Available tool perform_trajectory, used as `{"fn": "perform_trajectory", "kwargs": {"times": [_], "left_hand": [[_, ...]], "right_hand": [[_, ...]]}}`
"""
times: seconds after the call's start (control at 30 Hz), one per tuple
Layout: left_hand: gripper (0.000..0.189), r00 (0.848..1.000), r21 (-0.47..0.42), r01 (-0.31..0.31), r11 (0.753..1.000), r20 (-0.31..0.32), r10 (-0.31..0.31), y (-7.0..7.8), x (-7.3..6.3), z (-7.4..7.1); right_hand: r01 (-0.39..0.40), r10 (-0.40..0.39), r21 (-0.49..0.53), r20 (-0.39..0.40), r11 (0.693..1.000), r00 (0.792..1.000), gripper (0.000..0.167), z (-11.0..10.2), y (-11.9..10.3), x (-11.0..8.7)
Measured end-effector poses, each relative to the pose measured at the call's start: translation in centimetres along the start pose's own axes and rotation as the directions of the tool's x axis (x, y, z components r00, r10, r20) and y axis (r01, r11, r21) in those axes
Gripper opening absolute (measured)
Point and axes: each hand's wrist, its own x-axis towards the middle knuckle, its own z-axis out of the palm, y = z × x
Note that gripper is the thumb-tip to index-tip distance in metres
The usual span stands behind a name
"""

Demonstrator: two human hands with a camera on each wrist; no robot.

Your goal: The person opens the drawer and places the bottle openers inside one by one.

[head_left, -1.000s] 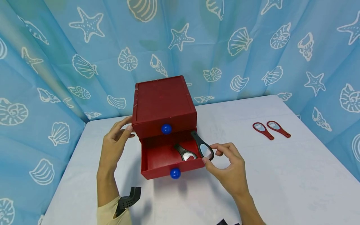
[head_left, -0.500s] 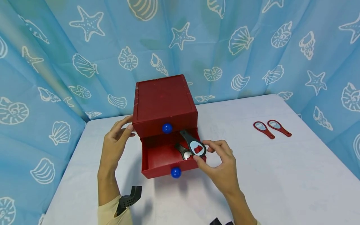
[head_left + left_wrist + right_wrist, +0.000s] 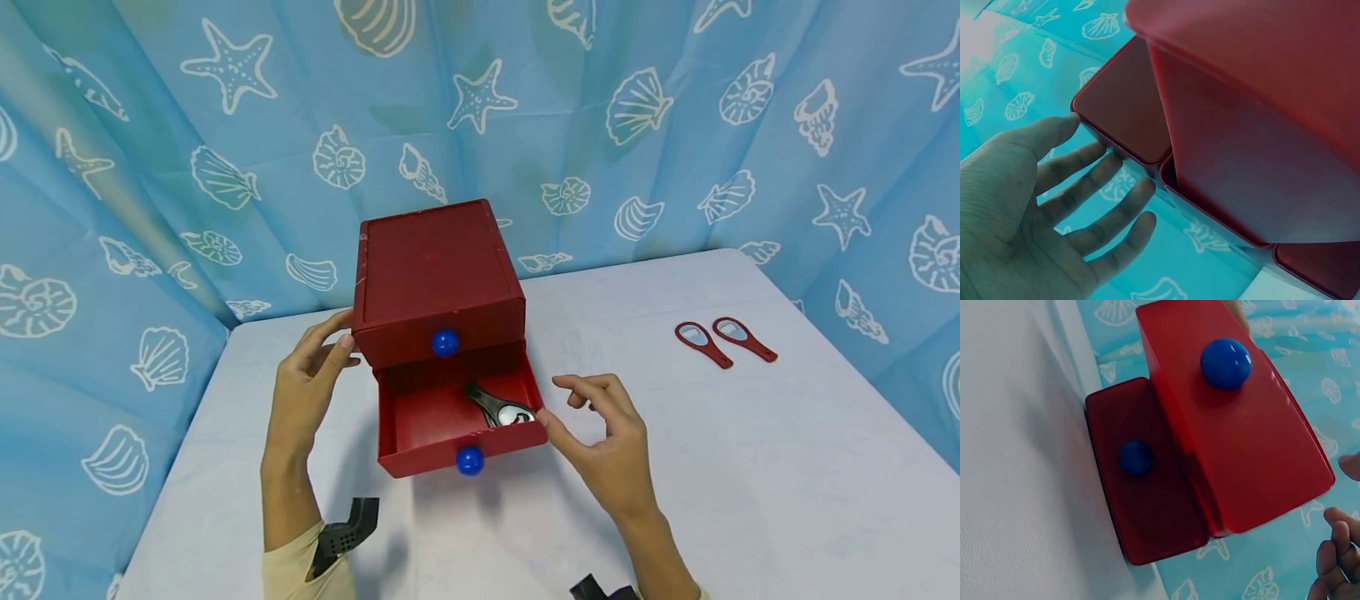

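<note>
A red drawer cabinet (image 3: 435,267) with blue knobs stands at the middle back of the table. One of its drawers (image 3: 420,421) is pulled out below the top one. Black bottle openers (image 3: 487,403) lie overlapping in that drawer's right part. My left hand (image 3: 300,383) rests its fingertips along the cabinet's left side, thumb at the front edge, as the left wrist view also shows. At the drawer's front right corner is my right hand (image 3: 607,442), thumb tip right at the rim, index finger raised apart, nothing between them.
Two red bottle openers (image 3: 703,345) lie side by side on the white tablecloth (image 3: 750,467) at the right. A blue shell-print curtain (image 3: 562,150) hangs behind the table. Another drawer with a blue knob (image 3: 1135,457) sits pushed in beneath the pulled-out one.
My right hand carried a black bottle opener left over the drawer and let go of it inside, then drew back right to the corner. My left hand has stayed in place.
</note>
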Motion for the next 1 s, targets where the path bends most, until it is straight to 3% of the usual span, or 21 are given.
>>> {"fn": "perform_trajectory", "kwargs": {"times": [0.3, 0.67, 1.0], "left_hand": [[0.041, 1.000, 0.008, 0.000, 1.000, -0.014, 0.000, 0.0, -0.1, -0.2], [0.042, 1.000, 0.013, 0.023, 1.000, 0.003, -0.023, 0.2, 0.0, 0.0], [0.043, 1.000, 0.026, 0.018, 1.000, 0.000, -0.018, 0.2, 0.0, 0.0]], "right_hand": [[0.014, -0.012, -0.040, 0.049, 0.999, 0.999, 0.040, -0.5, 0.9, -0.4], [0.008, -0.007, -0.043, 0.023, 0.999, 1.000, 0.038, -0.3, 1.1, -0.5], [0.058, -0.058, -0.008, 0.002, 0.998, 0.998, 0.034, 0.2, 1.2, 0.1]]}}
